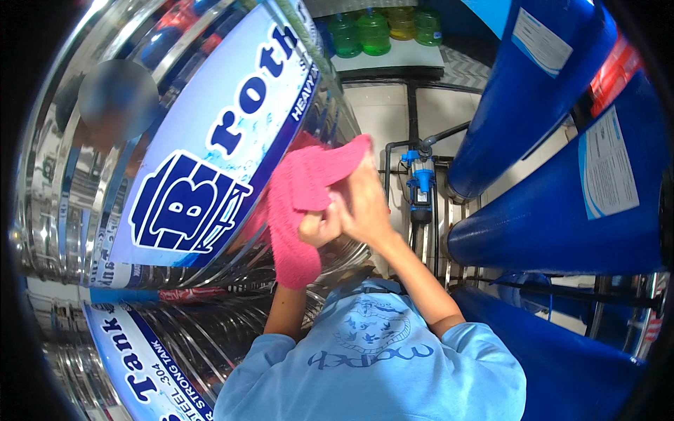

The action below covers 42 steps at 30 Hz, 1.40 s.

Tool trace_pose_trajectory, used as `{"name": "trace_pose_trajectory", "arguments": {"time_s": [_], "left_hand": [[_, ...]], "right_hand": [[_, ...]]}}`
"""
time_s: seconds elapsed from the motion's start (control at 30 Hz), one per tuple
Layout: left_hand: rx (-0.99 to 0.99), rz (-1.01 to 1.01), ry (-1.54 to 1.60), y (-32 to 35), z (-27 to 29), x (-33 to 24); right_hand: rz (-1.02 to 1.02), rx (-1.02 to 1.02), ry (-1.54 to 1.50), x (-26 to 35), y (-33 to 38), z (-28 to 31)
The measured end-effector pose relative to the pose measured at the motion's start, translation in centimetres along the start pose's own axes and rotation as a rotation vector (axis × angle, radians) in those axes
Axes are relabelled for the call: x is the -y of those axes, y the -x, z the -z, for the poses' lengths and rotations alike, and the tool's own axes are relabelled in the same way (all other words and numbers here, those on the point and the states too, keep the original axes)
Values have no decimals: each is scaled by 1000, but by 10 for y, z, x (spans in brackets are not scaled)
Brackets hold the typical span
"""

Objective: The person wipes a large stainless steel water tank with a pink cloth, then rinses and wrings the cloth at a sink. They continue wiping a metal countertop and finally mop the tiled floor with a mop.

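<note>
A pink cloth (298, 189) hangs folded between my hands, in front of the shiny ribbed steel tank (337, 133). My left hand (319, 228) is closed on the cloth, which drapes over my left wrist and forearm. With its fingers slightly blurred, my right hand (366, 203) grips the cloth's upper right end. Both hands are close together at chest height. Part of the left hand is hidden under the fabric. Whether the cloth touches the tank cannot be told from here.
A second steel tank (189, 337) stands at the lower left. Tall blue cylinders (547, 210) line the right side. A small blue and black pump (421, 179) with dark pipes sits on the tiled floor ahead. Green water jugs (374, 35) stand on a white shelf (393, 62) at the back.
</note>
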<state>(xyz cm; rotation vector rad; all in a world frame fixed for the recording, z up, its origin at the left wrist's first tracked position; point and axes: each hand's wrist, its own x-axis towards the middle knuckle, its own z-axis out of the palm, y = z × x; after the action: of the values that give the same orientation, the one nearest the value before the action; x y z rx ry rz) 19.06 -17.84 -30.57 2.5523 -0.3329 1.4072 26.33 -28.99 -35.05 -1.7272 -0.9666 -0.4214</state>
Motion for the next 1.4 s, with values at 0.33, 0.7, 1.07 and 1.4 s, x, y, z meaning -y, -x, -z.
{"name": "trace_pose_trajectory", "arguments": {"time_s": [0.33,0.7,1.07,1.4], "left_hand": [[-28,-51,296,-41,-58,-17],[89,-89,374,-5,-124,-6],[285,68,428,-10,-153,32],[468,358,458,-20,-213,47]], "right_hand": [[-65,-183,204,-31,-19,74],[-98,-69,283,-98,-14,105],[-265,-353,-37,-199,-171,162],[-89,1348,-362,-241,-256,65]]}}
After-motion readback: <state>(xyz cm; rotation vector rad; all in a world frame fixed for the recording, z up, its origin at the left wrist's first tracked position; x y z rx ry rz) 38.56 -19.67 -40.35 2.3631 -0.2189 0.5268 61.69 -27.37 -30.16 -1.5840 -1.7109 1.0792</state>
